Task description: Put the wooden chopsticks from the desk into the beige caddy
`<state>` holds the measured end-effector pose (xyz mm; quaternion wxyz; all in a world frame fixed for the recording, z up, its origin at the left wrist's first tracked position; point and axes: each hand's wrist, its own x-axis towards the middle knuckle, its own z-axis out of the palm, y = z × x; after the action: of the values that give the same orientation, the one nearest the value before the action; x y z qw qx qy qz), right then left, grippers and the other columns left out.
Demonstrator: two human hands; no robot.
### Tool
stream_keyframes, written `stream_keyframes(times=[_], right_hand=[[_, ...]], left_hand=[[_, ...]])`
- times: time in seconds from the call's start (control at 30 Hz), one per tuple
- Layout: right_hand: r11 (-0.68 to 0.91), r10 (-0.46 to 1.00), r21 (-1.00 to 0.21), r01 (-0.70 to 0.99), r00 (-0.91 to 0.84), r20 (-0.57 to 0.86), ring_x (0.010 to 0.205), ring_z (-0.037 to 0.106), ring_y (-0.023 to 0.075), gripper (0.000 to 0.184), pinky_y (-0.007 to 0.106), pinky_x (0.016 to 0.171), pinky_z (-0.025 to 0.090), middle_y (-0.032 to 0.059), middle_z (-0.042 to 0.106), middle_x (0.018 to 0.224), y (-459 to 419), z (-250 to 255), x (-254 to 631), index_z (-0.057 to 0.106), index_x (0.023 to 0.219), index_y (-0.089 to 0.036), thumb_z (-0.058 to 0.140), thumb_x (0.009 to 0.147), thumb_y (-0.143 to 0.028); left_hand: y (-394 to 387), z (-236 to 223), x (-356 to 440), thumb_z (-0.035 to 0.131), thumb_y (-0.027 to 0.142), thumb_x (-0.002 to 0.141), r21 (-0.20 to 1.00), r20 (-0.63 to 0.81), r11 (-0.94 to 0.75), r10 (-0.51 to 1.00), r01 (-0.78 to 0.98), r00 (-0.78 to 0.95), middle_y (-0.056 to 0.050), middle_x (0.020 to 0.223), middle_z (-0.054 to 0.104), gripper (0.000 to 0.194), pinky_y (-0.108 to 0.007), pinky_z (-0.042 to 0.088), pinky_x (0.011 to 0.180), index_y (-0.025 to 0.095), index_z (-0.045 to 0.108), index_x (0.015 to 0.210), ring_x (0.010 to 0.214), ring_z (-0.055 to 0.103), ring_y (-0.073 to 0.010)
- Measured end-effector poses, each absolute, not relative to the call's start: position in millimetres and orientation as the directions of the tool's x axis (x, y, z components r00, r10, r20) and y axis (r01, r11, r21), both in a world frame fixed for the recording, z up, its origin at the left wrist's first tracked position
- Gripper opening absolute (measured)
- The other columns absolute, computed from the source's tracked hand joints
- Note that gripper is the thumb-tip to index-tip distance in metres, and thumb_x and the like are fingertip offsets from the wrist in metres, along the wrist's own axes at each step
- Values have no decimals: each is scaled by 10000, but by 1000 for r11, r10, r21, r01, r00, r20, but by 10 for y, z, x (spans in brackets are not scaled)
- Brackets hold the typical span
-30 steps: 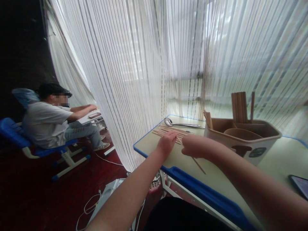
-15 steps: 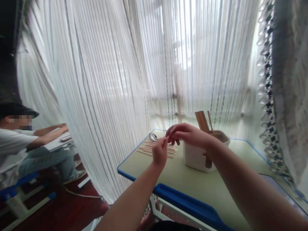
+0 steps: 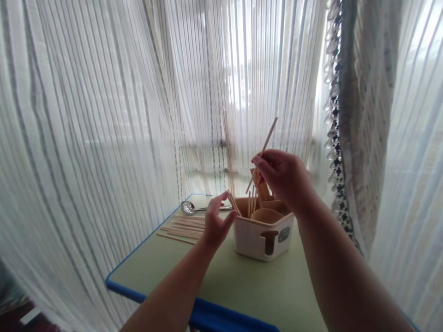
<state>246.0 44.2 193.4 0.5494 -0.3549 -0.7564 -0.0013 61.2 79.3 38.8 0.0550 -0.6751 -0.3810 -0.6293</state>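
My right hand [image 3: 282,170] is closed on a slim wooden chopstick [image 3: 271,131], held at a slant above the cream utensil holder [image 3: 249,240]. Several pale chopsticks [image 3: 249,203] stand inside the holder, with a bundle of browner sticks [image 3: 262,190] behind them. At the holder's left corner is my left hand [image 3: 216,221], thumb and fingers apart, beside a few chopsticks [image 3: 233,203] leaning on the rim. Whether its fingertips touch these sticks is hard to see. More chopsticks [image 3: 183,226] lie side by side on the table, left of my left hand.
A metal slotted spoon [image 3: 188,208] lies behind the loose chopsticks, its handle pointing right. The pale green table [image 3: 221,286] has a blue edge. Striped sheer curtains [image 3: 121,115] hang behind and at the left, with a beaded trim [image 3: 334,106] at the right.
My hands were together over the loose chopsticks. Now they are apart, the right one raised over the holder with a chopstick, the left at its corner. The view has turned right.
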Motion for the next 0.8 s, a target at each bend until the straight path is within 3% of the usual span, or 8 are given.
stream_keyframes(times=[0.1,0.3,0.4,0.57,0.8], right_hand=[[668,575,-326,669,-186,797,504,479,96,294,236,529,319,10,562,524,478,1936,2437,636,662,-150,481,824,-340],[655,695,-279,702,-413,588,514,463,103,328,256,531,304,38,590,565,609,1791,2233,645,622,-161,429,821,-307],[610,703,-211,764,-398,590,582,491,126,252,265,550,311,67,630,653,682,1694,2142,676,681,-165,468,774,-274],[581,733,-220,784,-385,561,644,532,146,255,269,572,337,89,665,747,726,1607,2085,706,798,-169,487,763,-295],[609,724,-218,763,-422,546,582,496,132,247,265,545,317,78,638,657,739,1618,2100,715,756,-162,494,735,-271]], left_hand=[[739,366,711,588,496,786,437,862,-674,502,596,-64,-143,1131,621,522,-362,515,819,138,542,1163,1006,594,-232],[786,330,755,563,376,835,473,840,-665,539,578,-67,-110,1133,621,388,-345,524,814,177,543,1167,1016,595,-216],[798,320,736,565,388,833,447,851,-671,522,592,-51,-107,1114,625,412,-344,531,788,190,530,1193,1002,599,-218],[780,327,726,561,387,836,412,864,-666,502,622,-35,-108,1110,622,382,-357,514,837,182,552,1158,1036,580,-219],[803,293,700,605,397,806,393,889,-625,445,675,-105,-104,1064,628,380,-366,525,832,173,571,1111,975,596,-209]])
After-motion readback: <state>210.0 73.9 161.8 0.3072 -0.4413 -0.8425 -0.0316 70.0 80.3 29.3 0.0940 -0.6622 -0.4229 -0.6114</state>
